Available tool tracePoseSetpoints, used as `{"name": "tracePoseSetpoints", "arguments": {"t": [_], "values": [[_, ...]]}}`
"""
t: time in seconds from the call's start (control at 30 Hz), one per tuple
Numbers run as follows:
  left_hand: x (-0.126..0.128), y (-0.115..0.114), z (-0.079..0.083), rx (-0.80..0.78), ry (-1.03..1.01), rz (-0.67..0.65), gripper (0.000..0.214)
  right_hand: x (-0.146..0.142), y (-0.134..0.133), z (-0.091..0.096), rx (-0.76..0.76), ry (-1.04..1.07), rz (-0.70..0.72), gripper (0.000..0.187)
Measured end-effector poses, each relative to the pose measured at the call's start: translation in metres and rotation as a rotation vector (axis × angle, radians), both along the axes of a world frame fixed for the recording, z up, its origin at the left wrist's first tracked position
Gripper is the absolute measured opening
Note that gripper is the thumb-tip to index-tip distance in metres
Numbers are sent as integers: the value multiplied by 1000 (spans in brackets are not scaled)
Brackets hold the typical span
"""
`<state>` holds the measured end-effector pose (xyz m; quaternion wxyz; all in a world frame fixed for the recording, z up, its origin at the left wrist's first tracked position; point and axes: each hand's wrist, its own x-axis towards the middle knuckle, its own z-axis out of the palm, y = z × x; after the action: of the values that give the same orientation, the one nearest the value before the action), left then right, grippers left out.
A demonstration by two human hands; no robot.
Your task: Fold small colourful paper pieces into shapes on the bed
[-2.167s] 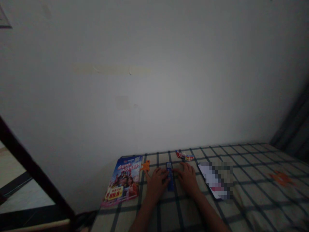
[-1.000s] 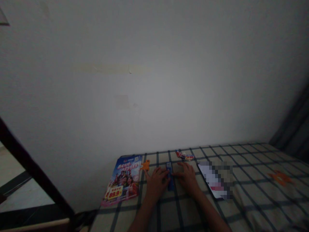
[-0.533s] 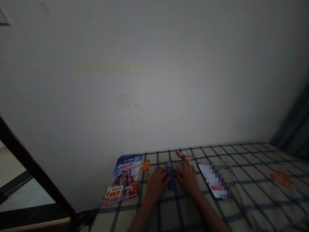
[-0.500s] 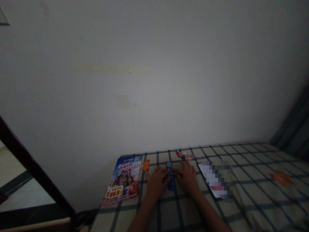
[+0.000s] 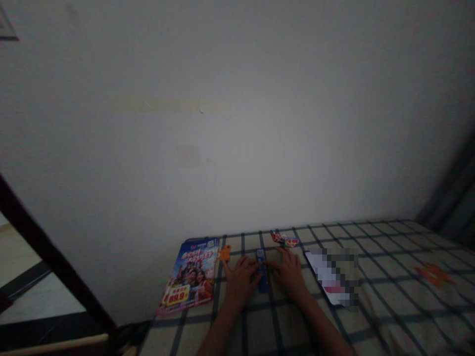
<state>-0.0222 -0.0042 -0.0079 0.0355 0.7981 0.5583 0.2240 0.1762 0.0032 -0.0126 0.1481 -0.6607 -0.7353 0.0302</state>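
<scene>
A narrow strip of folded blue printed paper (image 5: 263,284) lies upright in view on the checked cloth, between my two hands. My left hand (image 5: 240,281) has its thumb and index finger closed on the strip's left edge, while its little finger sticks out to the side. From the right, my right hand (image 5: 288,273) holds the strip's upper part with its fingertips; its other fingers are curved above the cloth. The exact fingertip contact is dim and small. Just left of my left hand is an orange paper cutout (image 5: 224,253).
A glossy printed leaflet (image 5: 193,272) lies at the left on the checked cloth (image 5: 386,257). Crumpled colourful paper (image 5: 285,240) is behind my right hand. A phone-like flat device (image 5: 326,279), partly blurred, lies to the right. Another orange cutout (image 5: 434,274) is farther right. A wall (image 5: 260,123) rises behind.
My right fingertips have shifted slightly left, farther over the blue strip. My left hand and the things around are nearly unchanged.
</scene>
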Motion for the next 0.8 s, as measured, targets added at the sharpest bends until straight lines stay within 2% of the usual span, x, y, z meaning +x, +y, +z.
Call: {"name": "tracePoseSetpoints", "arguments": {"t": [0.37, 0.6, 0.8], "values": [[-1, 0, 2, -45, -60, -14, 31, -8, 7, 6, -14, 28, -78, 42], [-1, 0, -1, -10, -42, -15, 32, -6, 5, 1, 37, 2, -31, 53], [-1, 0, 0, -47, -42, -18, 31, -6, 8, -3, -3, -30, -6, 43]]}}
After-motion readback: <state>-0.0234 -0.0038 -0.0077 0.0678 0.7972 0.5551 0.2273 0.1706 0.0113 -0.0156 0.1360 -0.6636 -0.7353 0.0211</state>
